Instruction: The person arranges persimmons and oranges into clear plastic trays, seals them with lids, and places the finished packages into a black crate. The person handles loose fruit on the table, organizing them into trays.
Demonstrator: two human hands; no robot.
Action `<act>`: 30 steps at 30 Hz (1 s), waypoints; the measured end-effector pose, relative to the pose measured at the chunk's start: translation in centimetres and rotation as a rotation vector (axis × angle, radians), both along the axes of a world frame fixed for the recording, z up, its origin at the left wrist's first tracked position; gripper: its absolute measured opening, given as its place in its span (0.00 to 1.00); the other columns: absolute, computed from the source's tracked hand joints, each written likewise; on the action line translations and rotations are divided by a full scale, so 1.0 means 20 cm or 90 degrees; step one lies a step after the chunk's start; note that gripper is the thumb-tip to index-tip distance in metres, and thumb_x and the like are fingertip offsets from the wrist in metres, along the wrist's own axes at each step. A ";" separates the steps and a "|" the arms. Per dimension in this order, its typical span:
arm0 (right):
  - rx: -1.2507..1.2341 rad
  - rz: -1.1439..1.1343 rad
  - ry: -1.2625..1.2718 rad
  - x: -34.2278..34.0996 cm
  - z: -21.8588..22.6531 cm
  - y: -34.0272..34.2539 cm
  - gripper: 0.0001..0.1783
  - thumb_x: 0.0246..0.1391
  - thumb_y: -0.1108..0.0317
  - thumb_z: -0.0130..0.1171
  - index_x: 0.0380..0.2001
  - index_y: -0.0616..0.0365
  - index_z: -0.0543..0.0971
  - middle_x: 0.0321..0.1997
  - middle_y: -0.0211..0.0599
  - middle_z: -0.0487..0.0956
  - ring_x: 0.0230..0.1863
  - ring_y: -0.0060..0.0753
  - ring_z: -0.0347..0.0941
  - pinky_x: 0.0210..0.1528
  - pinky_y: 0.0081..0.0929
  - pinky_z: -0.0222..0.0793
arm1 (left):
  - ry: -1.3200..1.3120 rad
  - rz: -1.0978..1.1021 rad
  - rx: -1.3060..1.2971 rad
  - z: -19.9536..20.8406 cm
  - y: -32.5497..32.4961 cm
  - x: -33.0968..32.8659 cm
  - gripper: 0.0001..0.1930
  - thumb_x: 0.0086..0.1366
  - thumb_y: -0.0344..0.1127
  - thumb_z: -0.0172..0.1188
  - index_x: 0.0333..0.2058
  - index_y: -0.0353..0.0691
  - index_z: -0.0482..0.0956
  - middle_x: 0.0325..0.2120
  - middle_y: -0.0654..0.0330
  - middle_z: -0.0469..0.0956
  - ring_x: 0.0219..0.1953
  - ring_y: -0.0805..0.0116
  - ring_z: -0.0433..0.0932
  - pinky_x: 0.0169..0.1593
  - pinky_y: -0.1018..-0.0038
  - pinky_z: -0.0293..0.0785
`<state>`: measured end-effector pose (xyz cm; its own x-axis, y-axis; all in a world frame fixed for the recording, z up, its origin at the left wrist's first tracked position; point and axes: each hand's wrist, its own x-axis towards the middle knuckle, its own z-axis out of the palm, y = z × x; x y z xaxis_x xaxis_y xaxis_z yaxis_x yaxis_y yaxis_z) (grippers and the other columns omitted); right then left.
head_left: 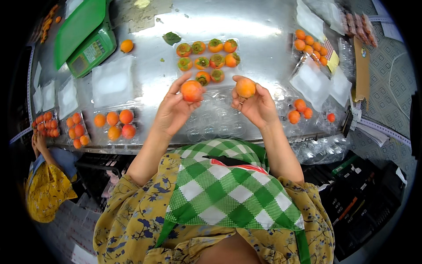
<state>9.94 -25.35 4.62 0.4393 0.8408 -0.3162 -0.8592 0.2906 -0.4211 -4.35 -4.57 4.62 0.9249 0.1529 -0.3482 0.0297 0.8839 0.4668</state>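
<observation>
My left hand [173, 108] is closed round a reddish-orange persimmon [191, 90], gripped between thumb and fingers. A paler orange persimmon [245, 88] sits in the grasp of my right hand [260, 108]. Both fruits are held up near chest height, a short way apart, over a clear plastic tray [215, 125] with round hollows. Just beyond them, several persimmons with green leafy calyxes facing up, one of them this persimmon [217, 60], stand in rows in the far part of the clear packaging. Fingers partly hide the lowest row.
A green scale [90, 53] stands at the far left, with a loose persimmon [126, 46] beside it. Packed persimmons [113, 118] line the left front edge. More fruit trays [311, 46] and white pads [311, 81] lie right. Another person's yellow sleeve [50, 187] shows at left.
</observation>
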 end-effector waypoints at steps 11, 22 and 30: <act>-0.083 -0.005 -0.099 -0.05 -0.01 -0.11 0.29 0.59 0.53 0.52 0.54 0.65 0.67 0.42 0.47 0.76 0.41 0.34 0.75 0.46 0.32 0.72 | -0.013 -0.080 -0.141 -0.07 -0.03 -0.09 0.37 0.57 0.39 0.65 0.60 0.36 0.58 0.50 0.48 0.70 0.46 0.59 0.77 0.51 0.70 0.76; -0.358 -0.029 -0.351 -0.08 -0.04 -0.13 0.22 0.50 0.70 0.63 0.48 0.62 0.71 0.46 0.36 0.77 0.48 0.27 0.74 0.52 0.26 0.69 | 0.014 -0.037 -0.115 -0.11 -0.02 -0.14 0.33 0.54 0.42 0.68 0.56 0.38 0.64 0.50 0.48 0.72 0.47 0.63 0.73 0.52 0.69 0.70; -0.592 -0.063 -0.762 -0.09 -0.12 -0.13 0.20 0.41 0.75 0.66 0.41 0.60 0.74 0.38 0.33 0.75 0.38 0.27 0.73 0.45 0.26 0.70 | 0.100 0.013 0.245 -0.15 0.02 -0.20 0.29 0.55 0.35 0.66 0.54 0.36 0.67 0.50 0.54 0.72 0.46 0.68 0.74 0.52 0.72 0.70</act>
